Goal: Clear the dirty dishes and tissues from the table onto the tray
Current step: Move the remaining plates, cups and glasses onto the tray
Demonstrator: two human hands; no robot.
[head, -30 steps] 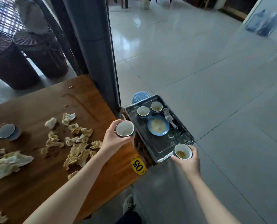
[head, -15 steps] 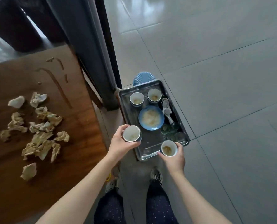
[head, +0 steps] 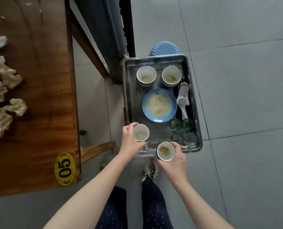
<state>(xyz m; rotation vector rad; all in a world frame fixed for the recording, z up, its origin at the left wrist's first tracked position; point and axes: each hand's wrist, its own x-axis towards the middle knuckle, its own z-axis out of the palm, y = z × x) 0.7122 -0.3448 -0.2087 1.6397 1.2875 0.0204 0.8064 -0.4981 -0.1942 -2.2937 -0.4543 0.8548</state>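
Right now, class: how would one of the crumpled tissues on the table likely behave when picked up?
The tissues look thin and crumpled, so one is probably floppy and very light. Their yellowish stains suggest some may be damp and might tear. Bunched irregularly, they would likely slide on the table rather than roll.

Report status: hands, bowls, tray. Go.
Left grip holds one dirty bowl over tray near-left corner. Right grip holds second bowl at near rim. Tissues on table. Glasses crowd tray's near-right corner.
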